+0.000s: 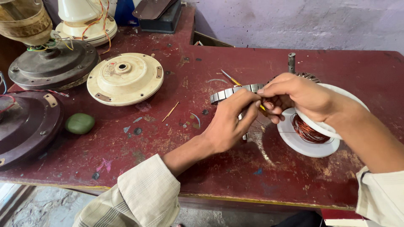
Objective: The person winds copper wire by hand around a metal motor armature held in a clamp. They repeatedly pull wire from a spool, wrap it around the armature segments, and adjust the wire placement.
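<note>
My left hand [230, 122] and my right hand [290, 96] meet over a round metal stator core [235, 91] that stands on the dark red table [176, 143]. Both hands pinch at the same spot on the core's rim, where a thin yellow strip [262, 108] shows between the fingers. A white spool of copper wire [309, 133] lies under my right wrist. A steel shaft [291, 62] sticks up behind my right hand. What the fingertips grip is partly hidden.
A cream fan motor cover [125, 78] lies left of centre, with a green oval object [79, 123] nearer the left edge. Dark motor housings [52, 67] and another cream fan body [86, 21] crowd the far left. A thin stick [170, 112] lies on the table.
</note>
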